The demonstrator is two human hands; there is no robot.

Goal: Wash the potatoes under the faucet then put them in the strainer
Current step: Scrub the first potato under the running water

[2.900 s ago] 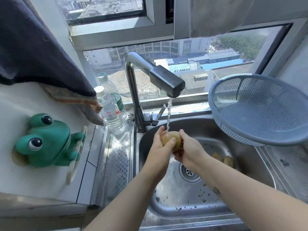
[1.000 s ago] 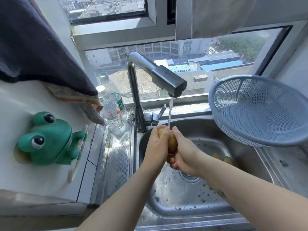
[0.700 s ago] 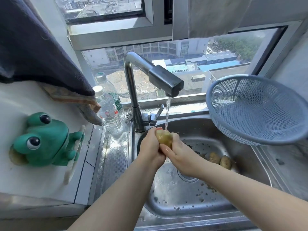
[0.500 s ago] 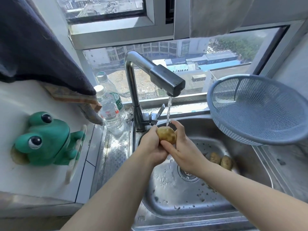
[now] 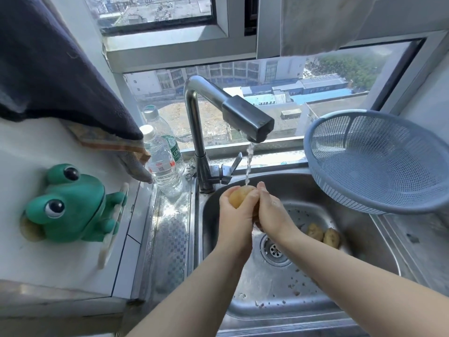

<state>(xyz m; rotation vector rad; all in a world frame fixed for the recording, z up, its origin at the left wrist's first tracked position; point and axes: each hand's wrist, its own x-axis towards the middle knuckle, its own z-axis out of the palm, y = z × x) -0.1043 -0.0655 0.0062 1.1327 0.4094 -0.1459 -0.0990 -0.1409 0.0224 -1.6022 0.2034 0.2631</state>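
A yellow-brown potato (image 5: pixel 239 195) sits between both my hands under the running stream from the steel faucet (image 5: pixel 245 117). My left hand (image 5: pixel 237 220) grips it from the left with the thumb across its front. My right hand (image 5: pixel 273 212) presses against its right side, fingers pointing up. Two more potatoes (image 5: pixel 323 234) lie on the sink floor at the right. The blue mesh strainer (image 5: pixel 379 161) rests tilted on the sink's right rim, with nothing in it.
The steel sink (image 5: pixel 291 288) has dirt specks and a drain (image 5: pixel 274 250). Two water bottles (image 5: pixel 162 161) stand left of the faucet. A green frog holder (image 5: pixel 70 205) sticks to the left wall, a dark towel (image 5: pixel 53 69) hangs above it.
The potato has been turned in my hands under the water. My right hand has closed in against its right side, hiding more of it than half a second ago.
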